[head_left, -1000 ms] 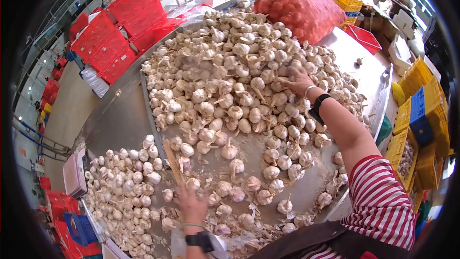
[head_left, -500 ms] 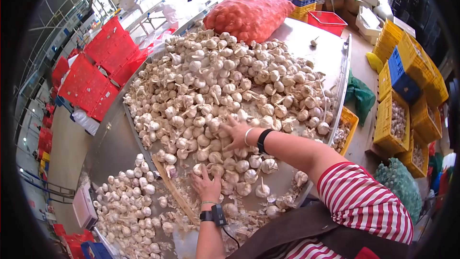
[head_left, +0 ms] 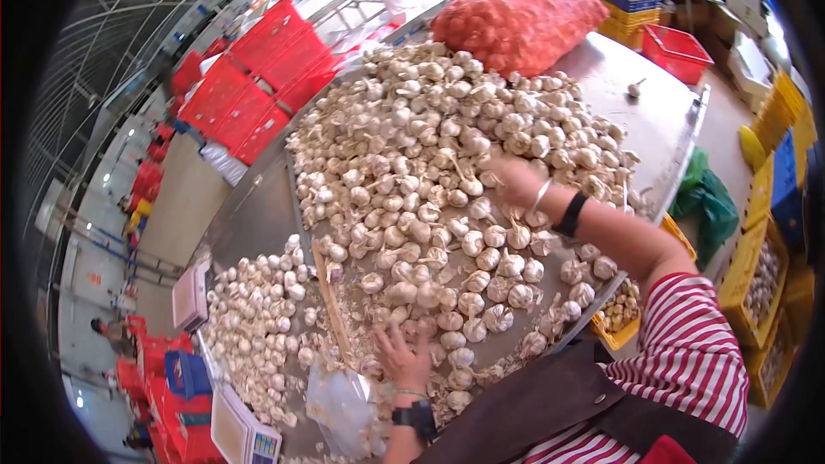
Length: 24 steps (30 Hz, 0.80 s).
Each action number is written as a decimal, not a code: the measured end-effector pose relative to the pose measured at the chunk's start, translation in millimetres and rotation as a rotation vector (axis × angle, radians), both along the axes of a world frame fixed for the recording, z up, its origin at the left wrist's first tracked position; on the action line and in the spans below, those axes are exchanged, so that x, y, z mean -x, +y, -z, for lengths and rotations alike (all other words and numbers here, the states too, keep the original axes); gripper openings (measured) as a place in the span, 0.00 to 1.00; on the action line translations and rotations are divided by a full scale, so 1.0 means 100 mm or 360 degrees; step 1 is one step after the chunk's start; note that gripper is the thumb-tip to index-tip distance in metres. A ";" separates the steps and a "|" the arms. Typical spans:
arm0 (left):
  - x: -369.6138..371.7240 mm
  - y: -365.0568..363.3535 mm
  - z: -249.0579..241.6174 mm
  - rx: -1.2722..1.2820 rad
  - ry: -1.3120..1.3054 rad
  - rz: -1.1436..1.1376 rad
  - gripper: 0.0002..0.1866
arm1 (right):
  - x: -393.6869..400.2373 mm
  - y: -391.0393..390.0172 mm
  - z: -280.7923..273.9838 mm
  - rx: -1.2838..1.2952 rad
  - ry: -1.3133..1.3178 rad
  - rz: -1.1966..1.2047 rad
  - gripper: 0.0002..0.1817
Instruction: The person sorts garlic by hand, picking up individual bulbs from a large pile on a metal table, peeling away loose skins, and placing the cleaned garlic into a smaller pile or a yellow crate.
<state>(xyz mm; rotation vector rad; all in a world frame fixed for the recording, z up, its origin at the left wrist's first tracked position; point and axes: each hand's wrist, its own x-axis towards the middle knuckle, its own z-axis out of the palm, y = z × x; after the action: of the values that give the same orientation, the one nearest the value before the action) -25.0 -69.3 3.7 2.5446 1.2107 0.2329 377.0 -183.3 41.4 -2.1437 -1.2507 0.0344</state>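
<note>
Right of and beyond the wood strip (head_left: 331, 301), the garlic (head_left: 412, 150) is lying in a broad heap on the metal table (head_left: 245, 222); bulbs are thinning out toward the table's near edge. Left of the strip, a smaller pile (head_left: 258, 309) of bulbs is sitting apart from the main heap. Just right of the strip's near end, the left hand (head_left: 404, 365) is reaching palm down to the nearest bulbs, fingers spreading wide; whether the fingertips are touching a bulb, cannot tell. Farther right of the strip and beyond the left hand, the right hand (head_left: 514, 180) is reaching over the main heap; it is blurring, so finger spread and any grip cannot be told. At the strip's near end, a clear bag (head_left: 339, 408) is lying crumpled; left of that end, a scale (head_left: 243, 430) is standing at the table edge. Well beyond the strip, a red sack (head_left: 520, 24) is resting against the far side of the heap. Right of the sack, one loose bulb (head_left: 635, 88) is lying on bare metal. Beyond the strip to the left, red crates (head_left: 258, 77) are standing off the table.
</note>
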 end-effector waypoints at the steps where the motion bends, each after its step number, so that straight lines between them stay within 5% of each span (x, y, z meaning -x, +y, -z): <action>1: 0.01 -0.20 -0.01 -0.0013 0.0017 -0.0058 0.41 | -0.52 -0.16 0.21 -0.0219 0.0271 0.0007 0.33; 2: 0.02 -0.38 0.00 0.0003 0.0154 0.0010 0.42 | -0.81 -0.33 0.06 -0.0074 -0.0057 0.0279 0.35; 4: 0.01 -0.70 0.11 0.0016 0.0295 0.0030 0.44 | -1.43 -0.61 0.08 0.0291 -0.0007 0.0577 0.44; 8: -0.02 -0.98 0.34 0.0006 0.0153 -0.0040 0.45 | -2.07 -0.78 0.35 0.0853 0.0546 0.0676 0.68; 13: -0.10 -0.98 0.41 -0.0056 0.0271 -0.0141 0.45 | -1.66 -0.38 0.19 0.0993 0.0653 0.0696 0.70; 15: -0.20 -0.97 0.36 -0.0041 0.0292 -0.0172 0.45 | -1.58 -0.38 0.38 0.0815 0.0677 0.0217 0.73; 16: -0.23 -0.98 0.35 -0.0025 0.0332 -0.0214 0.45 | -1.24 -0.32 0.13 0.1042 0.0412 0.0268 0.72; 17: -0.24 -0.98 0.35 -0.0051 0.0347 -0.0222 0.45 | -1.02 -0.30 -0.06 0.1089 0.0603 0.0216 0.72; 19: -0.21 -0.96 0.43 -0.0057 0.0323 -0.0227 0.45 | -0.84 -0.14 0.38 0.1102 0.0519 0.0095 0.71; 24: -0.24 -0.93 0.44 -0.0014 0.0220 -0.0383 0.45 | 0.20 -0.07 -0.28 0.1359 0.0589 0.0019 0.61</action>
<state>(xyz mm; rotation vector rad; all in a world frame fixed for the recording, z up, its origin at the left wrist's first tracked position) -1.0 -162.0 -40.2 2.4534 1.5728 0.1174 356.5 -190.3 69.0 -2.6498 -1.0989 1.0796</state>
